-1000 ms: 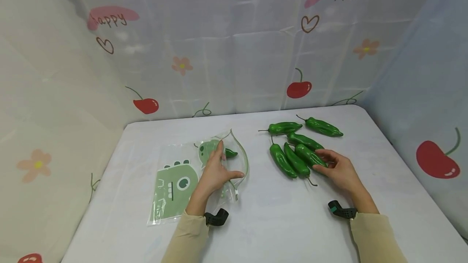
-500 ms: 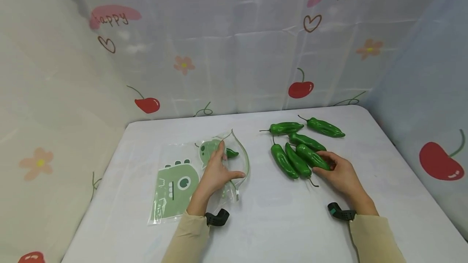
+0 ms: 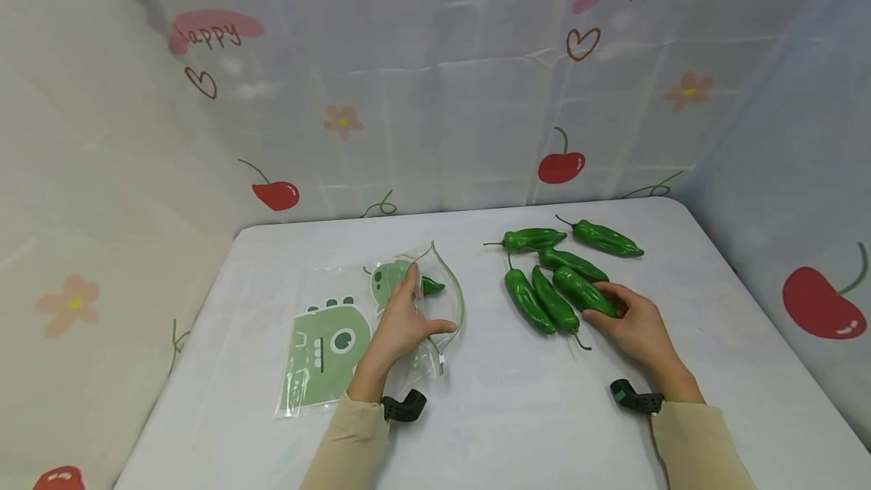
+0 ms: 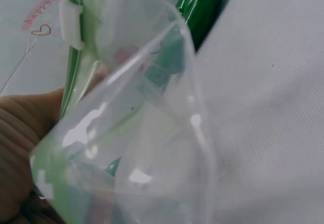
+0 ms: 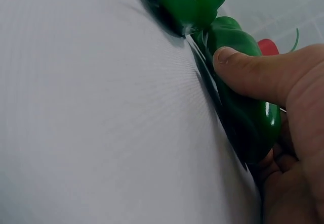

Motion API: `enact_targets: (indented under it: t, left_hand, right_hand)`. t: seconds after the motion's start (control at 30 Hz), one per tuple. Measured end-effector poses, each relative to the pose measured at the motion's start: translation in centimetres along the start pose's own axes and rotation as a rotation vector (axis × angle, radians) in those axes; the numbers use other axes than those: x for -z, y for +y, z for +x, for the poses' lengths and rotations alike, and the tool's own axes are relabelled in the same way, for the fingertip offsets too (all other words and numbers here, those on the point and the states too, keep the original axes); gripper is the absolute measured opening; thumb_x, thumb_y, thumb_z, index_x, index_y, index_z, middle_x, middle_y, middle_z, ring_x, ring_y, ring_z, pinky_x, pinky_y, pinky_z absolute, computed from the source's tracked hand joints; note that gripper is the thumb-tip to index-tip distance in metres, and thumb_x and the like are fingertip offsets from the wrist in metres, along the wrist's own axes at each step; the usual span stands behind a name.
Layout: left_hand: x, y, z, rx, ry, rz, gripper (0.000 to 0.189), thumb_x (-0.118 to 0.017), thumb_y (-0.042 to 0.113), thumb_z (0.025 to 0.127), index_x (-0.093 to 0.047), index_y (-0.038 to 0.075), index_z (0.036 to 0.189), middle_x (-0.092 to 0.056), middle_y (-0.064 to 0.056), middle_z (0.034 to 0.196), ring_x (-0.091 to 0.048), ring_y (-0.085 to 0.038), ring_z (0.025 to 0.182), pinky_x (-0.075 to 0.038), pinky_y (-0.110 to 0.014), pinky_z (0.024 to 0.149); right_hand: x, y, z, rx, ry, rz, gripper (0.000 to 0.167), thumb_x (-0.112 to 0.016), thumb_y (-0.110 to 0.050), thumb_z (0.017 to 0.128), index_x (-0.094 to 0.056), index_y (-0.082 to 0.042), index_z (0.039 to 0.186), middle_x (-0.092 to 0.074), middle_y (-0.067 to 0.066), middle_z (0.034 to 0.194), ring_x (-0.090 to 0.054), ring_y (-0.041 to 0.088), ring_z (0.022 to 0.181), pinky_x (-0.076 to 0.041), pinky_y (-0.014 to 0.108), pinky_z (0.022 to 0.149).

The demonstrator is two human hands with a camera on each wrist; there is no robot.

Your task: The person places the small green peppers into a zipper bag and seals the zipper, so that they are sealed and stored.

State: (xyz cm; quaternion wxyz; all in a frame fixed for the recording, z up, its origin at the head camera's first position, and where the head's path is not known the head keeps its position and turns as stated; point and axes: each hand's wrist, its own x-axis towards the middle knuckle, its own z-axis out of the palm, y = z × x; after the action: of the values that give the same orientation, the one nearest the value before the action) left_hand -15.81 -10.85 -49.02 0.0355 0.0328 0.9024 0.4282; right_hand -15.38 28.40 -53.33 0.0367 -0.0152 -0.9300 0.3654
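In the head view my left hand [image 3: 395, 324] is at the mouth of a clear zip bag [image 3: 328, 369] printed with a green cartoon face. Its thumb and fingers are spread apart, and the mouth gapes to the right. Inside lies one green chili pepper [image 3: 432, 286], partly hidden by the hand. My right hand [image 3: 636, 326] pinches the lower right end of another green chili pepper [image 3: 578, 287] in the group. The right wrist view shows the thumb [image 5: 243, 67] on that pepper's side, low over the white tabletop, with the other fingers mostly hidden behind it.
Two green chili peppers, one of them an upright-lying middle pepper [image 3: 554, 305], lie left of the held one. Several more, including the farthest pepper [image 3: 605, 237], lie behind. The white table [image 3: 517, 422] meets printed curtains [image 3: 449, 127] at back and sides.
My right fingers have closed around the pepper's end, and that pepper has shifted slightly toward the hand. My left hand and the bag stay in place.
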Motion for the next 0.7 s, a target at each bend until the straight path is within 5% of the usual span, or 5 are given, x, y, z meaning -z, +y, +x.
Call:
enact_targets:
  t: [0.7]
  left_hand:
    - [-0.23, 0.04, 0.02, 0.008, -0.004, -0.03, 0.132, -0.099, 0.035, 0.066, -0.016, 0.013, 0.167, -0.053, -0.014, 0.117, -0.051, -0.031, 0.111, -0.047, -0.05, 0.099]
  right_hand:
    - [0.03, -0.33, -0.07, 0.011, 0.029, 0.053, 0.059, -0.08, -0.024, 0.092, -0.057, -0.005, 0.143, -0.062, 0.024, 0.131, -0.056, 0.037, 0.114, -0.046, 0.053, 0.094]
